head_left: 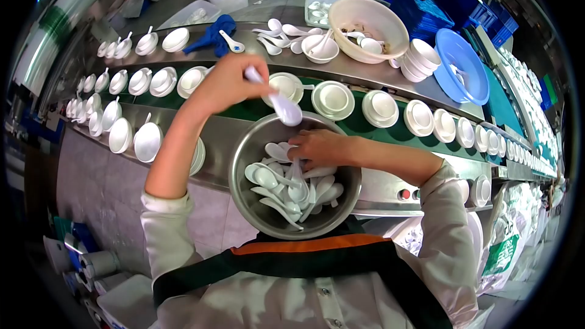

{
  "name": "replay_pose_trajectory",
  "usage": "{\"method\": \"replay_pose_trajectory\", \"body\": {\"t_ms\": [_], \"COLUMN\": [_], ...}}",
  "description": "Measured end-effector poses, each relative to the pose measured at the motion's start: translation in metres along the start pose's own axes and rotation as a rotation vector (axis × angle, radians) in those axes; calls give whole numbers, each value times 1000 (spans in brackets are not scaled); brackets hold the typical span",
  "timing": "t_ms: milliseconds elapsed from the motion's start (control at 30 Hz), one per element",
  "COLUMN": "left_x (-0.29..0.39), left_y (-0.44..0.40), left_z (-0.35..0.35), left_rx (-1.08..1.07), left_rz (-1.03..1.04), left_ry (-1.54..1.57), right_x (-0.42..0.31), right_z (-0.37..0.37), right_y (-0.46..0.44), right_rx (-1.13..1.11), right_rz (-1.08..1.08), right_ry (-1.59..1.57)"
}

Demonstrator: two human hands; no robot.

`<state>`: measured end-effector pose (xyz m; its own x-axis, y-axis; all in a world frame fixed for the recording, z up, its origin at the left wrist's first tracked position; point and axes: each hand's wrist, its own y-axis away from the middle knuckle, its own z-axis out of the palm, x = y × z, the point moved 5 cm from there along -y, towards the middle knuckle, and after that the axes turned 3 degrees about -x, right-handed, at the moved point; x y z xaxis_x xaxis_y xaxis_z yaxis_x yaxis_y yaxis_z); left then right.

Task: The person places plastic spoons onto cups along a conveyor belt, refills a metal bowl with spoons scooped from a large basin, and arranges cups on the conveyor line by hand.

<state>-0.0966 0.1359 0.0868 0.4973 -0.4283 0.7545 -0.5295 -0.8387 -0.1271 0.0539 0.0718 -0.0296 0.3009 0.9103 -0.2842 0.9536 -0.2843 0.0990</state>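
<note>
My left hand [237, 82] is closed around the handle of a white ceramic soup spoon [286, 111], whose bowl end hangs over the far rim of a steel basin [239, 192]. Beneath it, many loose white soup spoons [286, 192] lie jumbled in the basin. Reaching in from the right, my right hand [323, 148] has its fingers curled over spoon handles there; its fingertips are partly hidden. Just beyond the basin, a stacked bowl and saucer [283, 87] with a spoon stand on the green conveyor belt [356, 125].
Stacked bowls and saucers [334, 99] line the belt on both sides. Behind it, a steel ledge [262, 28] carries loose spoons, a blue cloth [213, 35], a cream basin [399, 21], stacked cups [420, 61] and a blue basin [481, 79]. More bowls [147, 141] stand at the near left.
</note>
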Motion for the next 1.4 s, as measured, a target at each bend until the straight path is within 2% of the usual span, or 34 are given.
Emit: {"method": "replay_pose_trajectory", "body": {"t_ms": [33,67,133,233,300,367,433,467,500,533,567,600,633,700,767,833,900,933,967,1033,1100,1167,1200,1267,1300,1333,1367,1400], "left_x": [-9,-18,-35,-61,-65,-78,-89,-93,-91,-93,-95,-95,-93,-75,-44,-20,-10,-17,-28,-45,-46,-34,-26,-16,-12,-9,-7,-15], "left_y": [-14,-31,-63,-108,-125,-142,-151,-151,-150,-149,-148,-143,-137,-123,-100,-66,-23,-3,14,34,37,39,40,39,39,36,32,26], "left_z": [-4,-3,5,34,57,85,113,125,129,133,136,131,127,108,95,99,114,124,135,151,150,143,137,124,115,102,88,75], "left_rx": [80,142,235,270,204,136,-2,-42,-48,-113,-177,-155,-162,-34,-36,-342,-601,-602,-603,-674,-648,-774,-764,-796,-828,-826,-832,-677], "left_rz": [-10,18,73,142,87,124,46,93,99,50,2,9,12,43,87,-9,-37,11,63,61,19,16,23,63,91,85,-13,-45], "left_ry": [36,39,-56,-298,-380,-502,-567,-578,-576,-606,-638,-567,-566,-532,-509,-316,-357,-405,-457,-526,-496,-504,-392,-290,-185,-57,38,178], "right_x": [-3,1,4,-6,-12,-14,6,18,32,51,72,87,102,142,174,185,181,167,157,111,56,21,16,9,13,17,22,22], "right_z": [-1,2,2,-15,-31,-48,-60,-64,-70,-73,-81,-88,-93,-73,-38,-16,-9,-21,-26,-51,-57,-25,-7,23,19,6,-8,-33], "right_y": [2,6,13,31,44,57,72,81,90,98,108,115,122,123,111,99,88,81,73,50,22,1,0,-7,-4,2,9,18], "right_rx": [148,147,-145,-68,17,99,186,260,355,501,614,734,813,889,724,653,599,651,648,703,230,-155,-153,-54,-56,76,206,292], "right_rz": [-75,-73,81,92,103,114,350,425,466,496,537,555,672,701,696,614,559,500,495,345,456,379,390,180,185,191,195,267], "right_ry": [58,60,36,-71,-120,-173,-655,-810,-797,-933,-638,-537,-303,-185,-200,-241,-114,26,17,29,-279,-27,-23,468,472,381,287,330]}}
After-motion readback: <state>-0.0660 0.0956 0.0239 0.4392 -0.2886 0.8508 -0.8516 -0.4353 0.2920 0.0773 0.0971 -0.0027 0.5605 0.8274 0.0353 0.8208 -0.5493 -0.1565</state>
